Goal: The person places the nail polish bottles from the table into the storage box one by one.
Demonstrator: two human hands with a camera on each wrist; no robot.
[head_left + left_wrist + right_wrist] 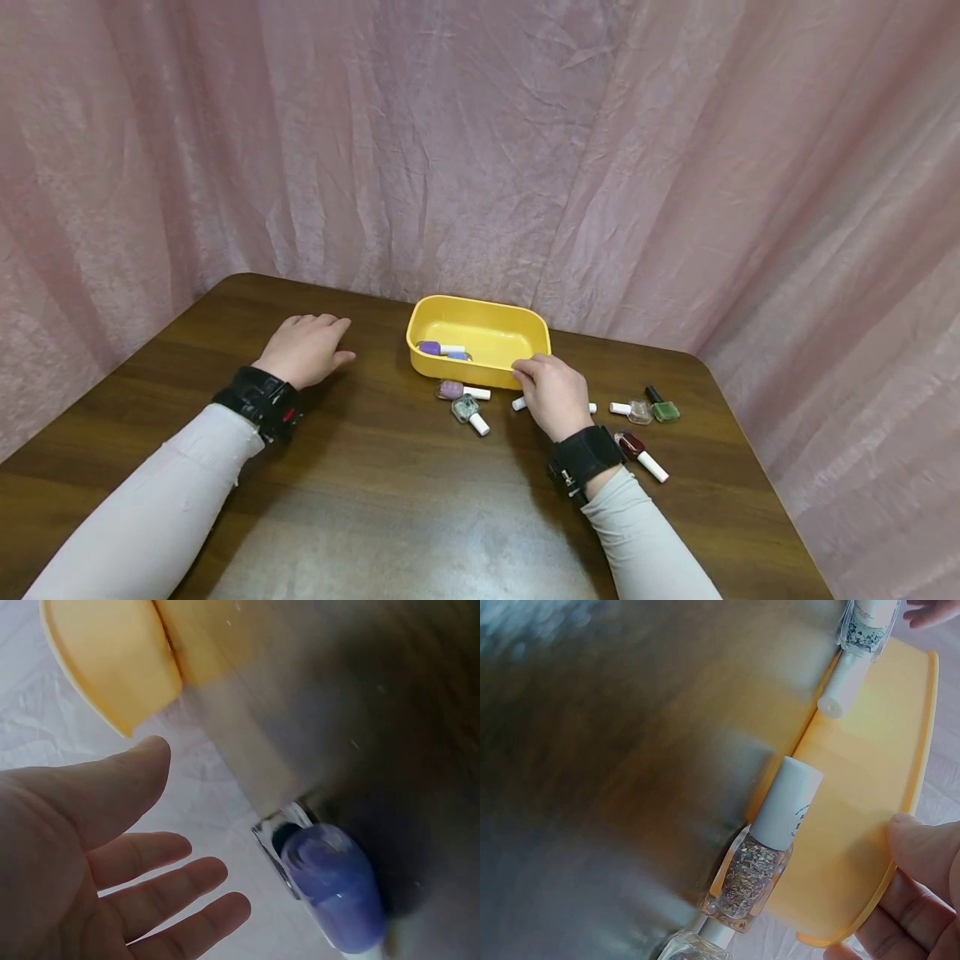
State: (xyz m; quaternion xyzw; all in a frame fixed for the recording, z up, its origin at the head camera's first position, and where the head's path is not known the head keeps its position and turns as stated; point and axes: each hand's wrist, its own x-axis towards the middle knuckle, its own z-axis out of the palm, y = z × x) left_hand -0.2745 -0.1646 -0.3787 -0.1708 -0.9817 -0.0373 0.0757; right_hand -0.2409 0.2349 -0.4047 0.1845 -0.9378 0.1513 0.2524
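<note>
Pinching the tray (465, 369) with the right hand (556, 395), near bottles (451, 390) — extending the left hand (307, 350) (with fingers (169, 888) loosely spread) over the bench (360, 508).

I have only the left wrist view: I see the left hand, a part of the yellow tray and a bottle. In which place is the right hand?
Observer: The right hand grips the near rim of the yellow tray, toward the tray's right end.
Operator: Is something inside the tray?
Observer: Yes, a deep purple bottle with a white cap lies in its left part.
Operator: And which bottle is farthest to the right?
Observer: A green bottle with a black cap, lying on the table.
</note>
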